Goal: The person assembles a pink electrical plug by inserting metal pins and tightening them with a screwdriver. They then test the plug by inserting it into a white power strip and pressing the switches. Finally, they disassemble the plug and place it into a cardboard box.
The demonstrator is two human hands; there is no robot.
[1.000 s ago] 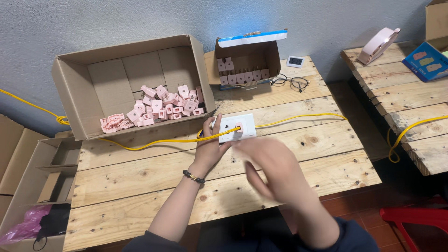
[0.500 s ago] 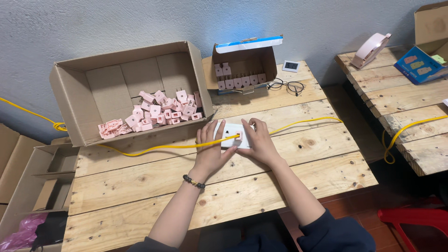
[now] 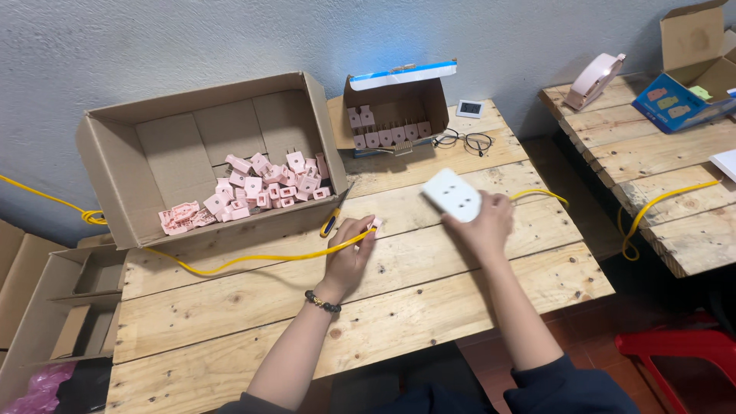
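The white socket block (image 3: 452,194) is sitting lifted just above the counter (image 3: 429,307), gripped at its near edge by the right hand (image 3: 484,226), whose fingers are closing around it. Just to its left, the left hand (image 3: 349,257) is pinching a small pink plug (image 3: 376,224) together with the end of a yellow cable (image 3: 253,259), which is running leftward across the boards and off past the counter's edge toward the wall. The two hands are working apart, each clamped on its own piece. The counter is made of rough pale wooden planks and is standing against a grey textured wall (image 3: 230,38). On its far left a large open cardboard box (image 3: 153,153) is holding a loose heap of pink plugs (image 3: 261,188); a screwdriver (image 3: 333,220) is lying against its front corner. Behind the socket block, a smaller open box (image 3: 395,111) is holding pink plugs lined up in rows, and a pair of glasses (image 3: 464,141) is resting beside it. A second plank counter (image 3: 652,169) is standing to the right, carrying another yellow cable.
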